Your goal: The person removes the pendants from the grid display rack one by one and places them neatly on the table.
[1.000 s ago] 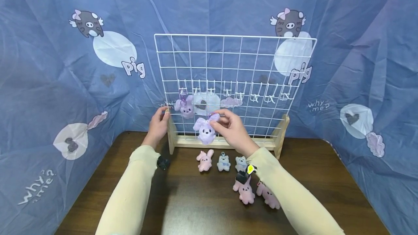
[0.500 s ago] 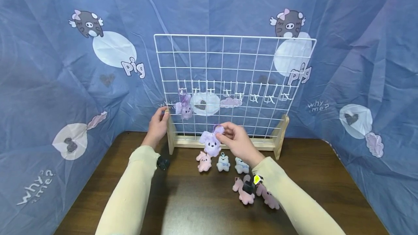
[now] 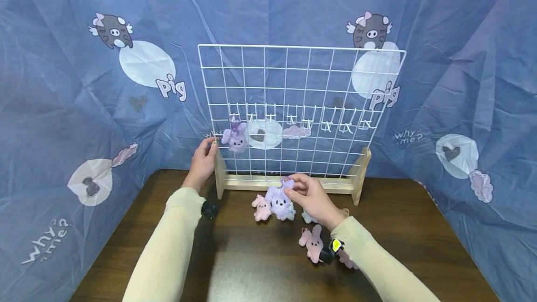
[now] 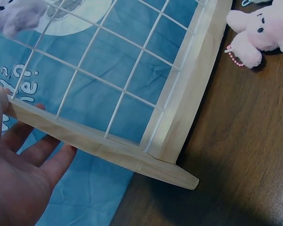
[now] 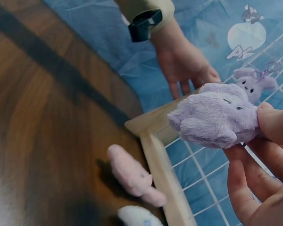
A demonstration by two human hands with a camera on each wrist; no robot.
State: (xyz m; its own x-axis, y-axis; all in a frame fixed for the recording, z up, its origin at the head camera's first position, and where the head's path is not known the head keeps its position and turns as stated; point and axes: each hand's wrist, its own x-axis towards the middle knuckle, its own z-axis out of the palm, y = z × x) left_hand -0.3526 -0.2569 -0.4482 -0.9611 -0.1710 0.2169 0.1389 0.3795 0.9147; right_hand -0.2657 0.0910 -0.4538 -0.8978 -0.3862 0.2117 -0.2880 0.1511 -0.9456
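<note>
My right hand pinches a purple plush bunny keychain near its ear, in front of the wire grid rack and low over the table. In the right wrist view the plush lies sideways between thumb and fingers. My left hand grips the rack's wooden side post, thumb on one side and fingers on the other. A second purple bunny keychain hangs by its purple strap from the leftmost hook. Behind the held plush, a grey-white bear keychain is mostly hidden.
A pink bunny keychain lies left of the held plush. Another pink bunny lies nearer, and one more is partly under the right sleeve. A pale bear shows below the right hand. Several white hooks line the grid.
My right hand has moved down and to the right with the purple bunny, away from the hooks toward the table. The hanging bunny has swung slightly. My left hand stays on the post.
</note>
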